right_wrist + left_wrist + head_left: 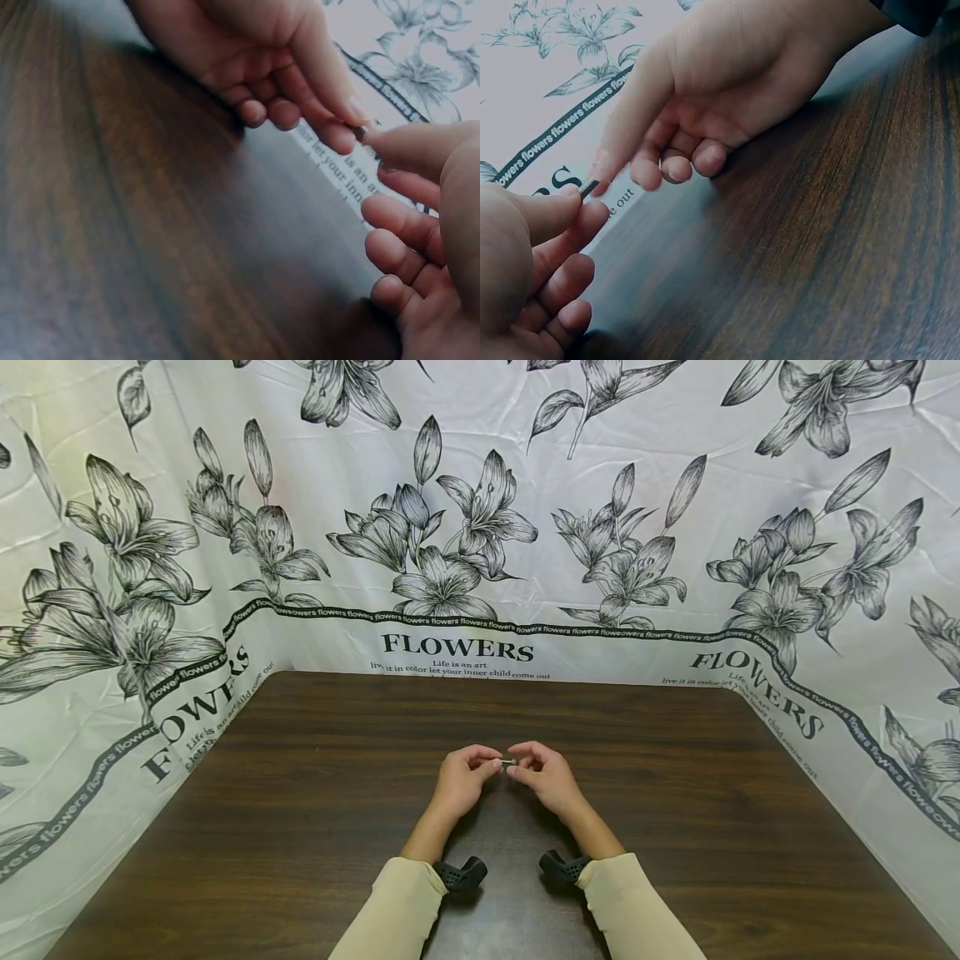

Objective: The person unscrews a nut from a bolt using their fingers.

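Note:
A small, silvery screw (508, 762) with a threaded shaft spans the short gap between both hands, above the wooden table. My left hand (461, 779) pinches one end of it between thumb and index finger. At the other end, the right hand (550, 779) holds it with thumb and index fingertips. The left wrist view shows the ridged thread of the screw (589, 187) between the fingertips. Only a dark bit of the screw (361, 132) shows in the right wrist view; fingertips hide the rest. The other fingers of both hands curl loosely, holding nothing.
The dark brown wooden table (300, 827) stretches out around both arms. White cloth printed with lilies and lettering (457, 647) hangs along its back and sides. Black wrist bands (462, 875) sit at both cuffs, close over the tabletop.

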Demonstrator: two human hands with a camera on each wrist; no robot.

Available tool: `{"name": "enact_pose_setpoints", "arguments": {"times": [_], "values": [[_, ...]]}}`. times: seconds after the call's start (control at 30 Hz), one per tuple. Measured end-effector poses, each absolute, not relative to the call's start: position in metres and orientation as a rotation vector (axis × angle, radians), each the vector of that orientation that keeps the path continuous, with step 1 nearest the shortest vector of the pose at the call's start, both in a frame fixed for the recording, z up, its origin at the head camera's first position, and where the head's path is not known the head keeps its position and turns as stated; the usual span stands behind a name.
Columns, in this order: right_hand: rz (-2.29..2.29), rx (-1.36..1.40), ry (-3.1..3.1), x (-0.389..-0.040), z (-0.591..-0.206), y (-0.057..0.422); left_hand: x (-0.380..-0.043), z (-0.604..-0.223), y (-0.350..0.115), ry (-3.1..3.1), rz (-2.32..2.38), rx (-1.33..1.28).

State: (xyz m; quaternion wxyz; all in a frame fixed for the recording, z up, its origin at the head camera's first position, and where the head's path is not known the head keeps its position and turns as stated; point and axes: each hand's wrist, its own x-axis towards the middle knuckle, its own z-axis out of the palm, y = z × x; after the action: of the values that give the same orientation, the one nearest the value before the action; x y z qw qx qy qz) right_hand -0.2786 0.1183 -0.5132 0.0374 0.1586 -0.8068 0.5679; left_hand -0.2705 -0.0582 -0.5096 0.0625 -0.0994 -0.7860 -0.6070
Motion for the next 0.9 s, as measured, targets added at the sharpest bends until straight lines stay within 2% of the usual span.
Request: {"name": "enact_pose_setpoints", "arguments": {"times": [0.17,0.37,0.9], "values": [[1.495,0.489,-2.593,-0.2779,-0.5135,0.1157,-0.2699,-0.5089,-0.0583,-2.383,-1.839,-0.307],[1.427,0.462,-2.608,-0.2787,-0.5135,0.1149,-0.2693,-0.5092,-0.0580,-2.385,-1.846,-0.318],[1.739,0.525,-2.452,-0.2789,-0.5145,0.1181,-0.2692,-0.5085,-0.0576,-2.369,-1.856,-0.317]]}}
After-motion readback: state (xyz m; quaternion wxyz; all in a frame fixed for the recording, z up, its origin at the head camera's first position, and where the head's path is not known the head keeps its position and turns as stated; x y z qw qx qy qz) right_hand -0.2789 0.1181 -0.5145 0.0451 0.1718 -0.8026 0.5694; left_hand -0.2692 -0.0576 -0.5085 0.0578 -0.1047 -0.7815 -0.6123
